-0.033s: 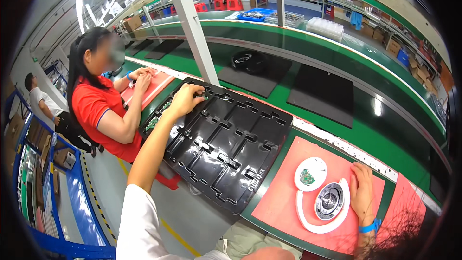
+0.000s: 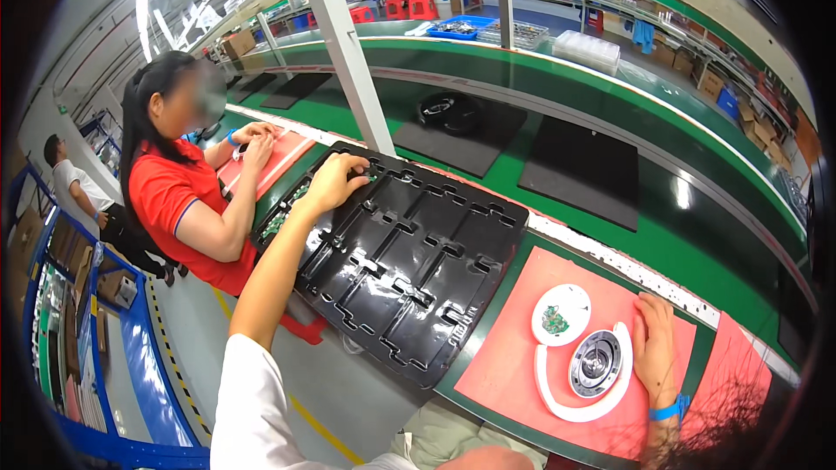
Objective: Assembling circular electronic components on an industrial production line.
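My left hand (image 2: pixel 333 184) reaches over the far left part of a black plastic tray (image 2: pixel 453 248), thumb and fingers closed about a small green circuit board (image 2: pixel 373 177), mostly hidden by the fingers. On a pink mat (image 2: pixel 501 357) at the right lies a white pair of headphones (image 2: pixel 557 402) with a curved band. One round white ear cup (image 2: pixel 570 303) bears a green circuit board (image 2: pixel 555 320); the other cup shows a dark round speaker (image 2: pixel 596 365). My right hand (image 2: pixel 655 344) rests on the mat just right of the band, fingers stretched and holding nothing.
More green boards (image 2: pixel 272 224) sit along the tray's left edge. At my left a co-worker in a red shirt (image 2: pixel 196 200) works at another pink mat (image 2: pixel 292 152). A metal post (image 2: pixel 344 48) rises behind the tray. Black mats (image 2: pixel 579 172) lie on the green conveyor beyond.
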Demonstrator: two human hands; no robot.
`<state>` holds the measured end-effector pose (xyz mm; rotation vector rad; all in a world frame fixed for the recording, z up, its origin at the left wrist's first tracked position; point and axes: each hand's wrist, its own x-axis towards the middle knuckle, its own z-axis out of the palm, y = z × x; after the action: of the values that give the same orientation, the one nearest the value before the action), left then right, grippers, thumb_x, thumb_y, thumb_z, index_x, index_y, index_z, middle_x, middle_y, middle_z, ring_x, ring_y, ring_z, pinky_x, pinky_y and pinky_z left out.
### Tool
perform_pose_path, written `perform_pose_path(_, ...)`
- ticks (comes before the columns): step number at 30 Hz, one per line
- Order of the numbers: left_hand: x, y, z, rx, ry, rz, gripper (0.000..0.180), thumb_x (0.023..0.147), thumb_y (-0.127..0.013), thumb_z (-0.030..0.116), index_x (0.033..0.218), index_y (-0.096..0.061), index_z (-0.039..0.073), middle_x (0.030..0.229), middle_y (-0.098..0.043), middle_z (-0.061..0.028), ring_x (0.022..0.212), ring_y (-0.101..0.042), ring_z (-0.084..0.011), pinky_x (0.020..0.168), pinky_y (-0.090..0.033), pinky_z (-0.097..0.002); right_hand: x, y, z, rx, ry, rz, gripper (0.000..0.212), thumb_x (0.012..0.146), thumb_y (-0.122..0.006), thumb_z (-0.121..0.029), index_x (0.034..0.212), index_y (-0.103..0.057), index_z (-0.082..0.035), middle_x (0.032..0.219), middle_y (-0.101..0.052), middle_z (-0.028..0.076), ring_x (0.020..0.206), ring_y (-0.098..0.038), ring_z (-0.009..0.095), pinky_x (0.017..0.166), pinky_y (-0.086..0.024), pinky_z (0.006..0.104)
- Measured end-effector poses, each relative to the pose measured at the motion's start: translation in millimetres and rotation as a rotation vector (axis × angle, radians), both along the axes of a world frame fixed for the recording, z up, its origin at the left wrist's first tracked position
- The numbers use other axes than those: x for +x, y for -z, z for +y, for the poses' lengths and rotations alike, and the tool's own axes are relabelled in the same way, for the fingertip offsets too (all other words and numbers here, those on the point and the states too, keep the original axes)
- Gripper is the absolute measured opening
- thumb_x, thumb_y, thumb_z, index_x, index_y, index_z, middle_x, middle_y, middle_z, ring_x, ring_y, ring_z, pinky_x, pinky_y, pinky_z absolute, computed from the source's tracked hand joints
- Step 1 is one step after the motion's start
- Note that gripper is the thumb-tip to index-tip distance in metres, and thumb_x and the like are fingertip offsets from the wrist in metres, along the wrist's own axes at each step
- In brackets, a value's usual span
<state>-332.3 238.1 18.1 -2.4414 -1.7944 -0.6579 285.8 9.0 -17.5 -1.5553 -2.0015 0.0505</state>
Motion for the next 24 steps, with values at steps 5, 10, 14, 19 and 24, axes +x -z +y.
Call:
perform_pose_path(5,4.7,-1.5,3.8,-0.002,0.03,-0.03,0.04,0.084,-0.084,0.016,0.121,-0.075,0.001,0.104,-0.077,-0.0123,0.094,-0.07,-0.0301,0.091,-0.056,-0.0407,6.0,3.2,-0.7,0.008,-0.003,-0.009,0.026,0.095,-0.061,0.004,0.122,-0.065,0.005,0.132,-0.063,0.021,0.127,-0.057,0.041,0.112,-0.046,0.0469)
perform_pose_path(10,9.6,3.1,-0.6,-0.077,-0.009,-0.188,0.037,0.083,-0.085,0.01,0.118,-0.076,0.0,0.104,-0.079,-0.0141,0.09,-0.072,-0.0276,0.089,-0.058,-0.0388,5.3,1.6,3.5,0.028,-0.026,-0.017,0.027,0.095,-0.063,0.004,0.121,-0.065,0.005,0.131,-0.064,0.02,0.124,-0.057,0.041,0.11,-0.046,0.0473)
perform_pose_path(14,6.6,-0.9,-13.8,-0.047,-0.032,-0.307,0.033,0.084,-0.083,-0.001,0.116,-0.075,-0.001,0.097,-0.074,-0.0107,0.085,-0.071,-0.019,0.081,-0.059,-0.0328,-0.8,2.7,8.5,0.056,-0.051,0.031,0.024,0.095,-0.065,0.002,0.118,-0.069,0.004,0.13,-0.067,0.017,0.124,-0.057,0.038,0.109,-0.046,0.0477)
perform_pose_path(19,67.1,-49.1,-90.9,0.025,0.156,-0.366,0.026,0.092,-0.076,-0.002,0.117,-0.072,0.001,0.1,-0.068,-0.0034,0.082,-0.063,-0.0073,0.071,-0.052,-0.0242,5.6,7.3,10.3,0.067,-0.049,0.024,0.026,0.094,-0.065,0.001,0.12,-0.069,0.004,0.131,-0.067,0.016,0.124,-0.056,0.038,0.108,-0.046,0.048)
perform_pose_path(24,174.2,-55.2,-218.0,0.073,0.502,-0.422,0.014,0.083,-0.078,-0.002,0.096,-0.074,0.003,0.087,-0.074,-0.0096,0.078,-0.072,-0.0256,0.075,-0.058,-0.0366,13.1,2.0,-6.4,0.086,0.001,0.006,0.026,0.093,-0.065,0.002,0.119,-0.067,0.005,0.129,-0.067,0.019,0.123,-0.057,0.04,0.108,-0.047,0.048)
